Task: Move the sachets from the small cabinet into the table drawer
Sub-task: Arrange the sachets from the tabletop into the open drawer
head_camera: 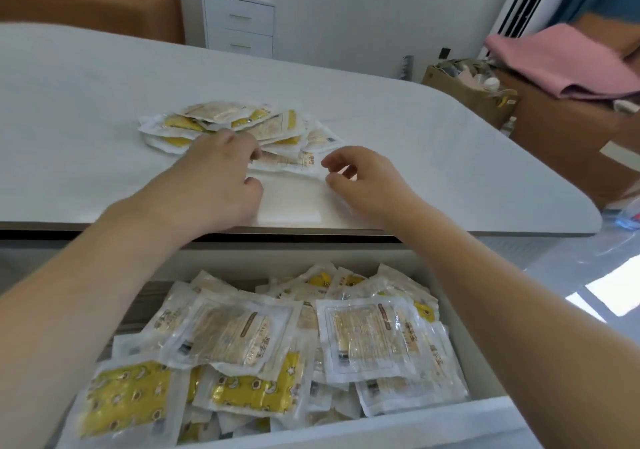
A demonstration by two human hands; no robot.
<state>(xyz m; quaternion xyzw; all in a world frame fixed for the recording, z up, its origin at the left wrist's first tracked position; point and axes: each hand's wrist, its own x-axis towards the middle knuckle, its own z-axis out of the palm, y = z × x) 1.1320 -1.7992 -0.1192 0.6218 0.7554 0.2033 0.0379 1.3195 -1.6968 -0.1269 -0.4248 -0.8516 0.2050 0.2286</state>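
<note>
Head view: glossy, crinkled square sachets [242,126]

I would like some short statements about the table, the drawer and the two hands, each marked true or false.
1. The drawer is open and holds many sachets. True.
2. A pile of sachets lies on the table. True.
3. The right hand is inside the drawer. False: it is over the table, near the pile.
4. The left hand is at the near edge of the pile. True.
5. The small white cabinet by the wall has a drawer pulled out. False: its drawers look closed.
</note>
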